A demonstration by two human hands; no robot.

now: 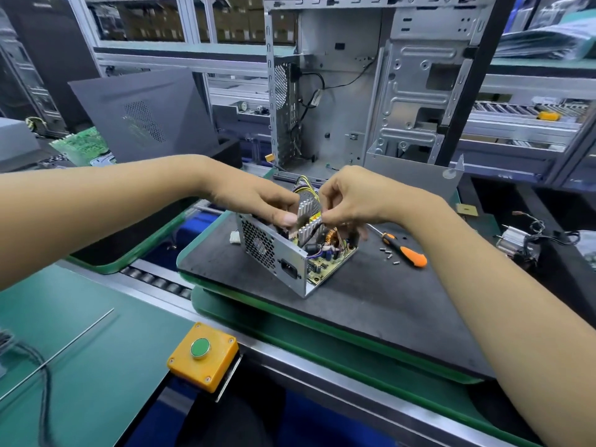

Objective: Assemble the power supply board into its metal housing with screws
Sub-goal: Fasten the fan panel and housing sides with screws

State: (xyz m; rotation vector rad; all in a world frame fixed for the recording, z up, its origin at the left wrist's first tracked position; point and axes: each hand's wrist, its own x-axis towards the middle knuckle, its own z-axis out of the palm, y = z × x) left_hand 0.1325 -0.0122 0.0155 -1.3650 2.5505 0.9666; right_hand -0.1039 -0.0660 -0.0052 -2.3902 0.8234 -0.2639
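Fingers first: the right hand (351, 196) has its fingertips pinched on something thin just above the finned heatsinks (308, 217), a dark wire by the look of it, though we cannot tell for sure, while the left hand (258, 198) curls its fingers over the top edge of the metal housing (274, 253), thumb pressed against the heatsink side. Directly beneath both sets of fingers sits the power supply board (325, 262), tan and crowded, already lying inside the open housing on the dark mat of the bench (371, 301). We'd judge this the seating step: get the leads clear so none is trapped under the board, keep the left hand bracing the thin sheet wall, and line the board's corners up before any screw goes in. Look at the materials: dull stamped steel with a honeycomb vent, ribbed aluminium fins, a copper-wound coil (329, 237) just below the right fingertips. To the right of those fingers, near but apart, lie the orange-handled screwdriver (403, 250) and a scatter of small screws (388, 254), untouched. Yellow cables (304, 182) spill out beyond the fingers.
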